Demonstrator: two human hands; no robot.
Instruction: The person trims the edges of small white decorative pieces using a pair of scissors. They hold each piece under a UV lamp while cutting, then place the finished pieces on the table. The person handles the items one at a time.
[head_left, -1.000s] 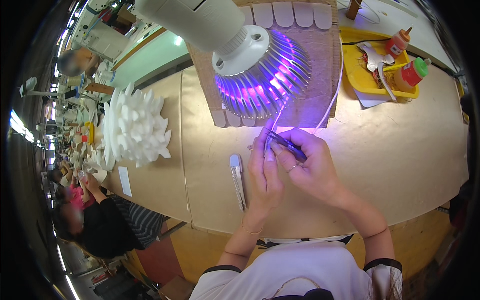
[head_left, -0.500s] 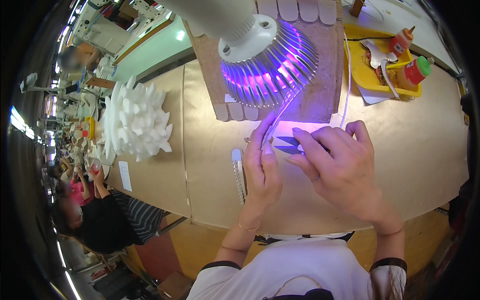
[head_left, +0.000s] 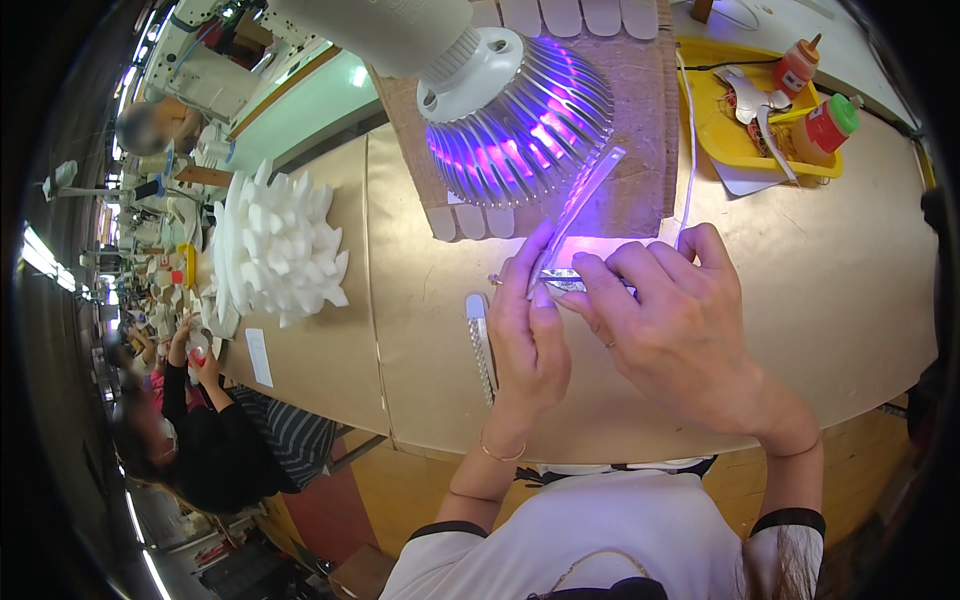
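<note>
My left hand point(head_left: 532, 330) is closed around the lower end of a long, narrow strap point(head_left: 588, 190), which slants up beside the lamp and glows purple in its light. In my right hand point(head_left: 675, 330) is a small pair of snips point(head_left: 562, 275), fingers wrapped round the handles. The blades reach the strap's edge at my left fingertips; whether they bite into it is too fine to tell. Left of my left hand, a similar pale strap with a braided face point(head_left: 481, 345) lies on the table. Over the work hangs a large finned lamp point(head_left: 520, 125) giving purple light.
Behind the lamp lies a cardboard sheet point(head_left: 640, 130) with pale rounded pieces along its edges. A yellow tray point(head_left: 715, 130) with squeeze bottles stands far right, near a white cord point(head_left: 688, 170). A pile of white foam pieces point(head_left: 280, 245) sits left; a co-worker point(head_left: 225, 440) is beyond.
The snips have moved left to the strap, and their blades have come together from spread apart. More of the strap's upper end now shows beside the lamp.
</note>
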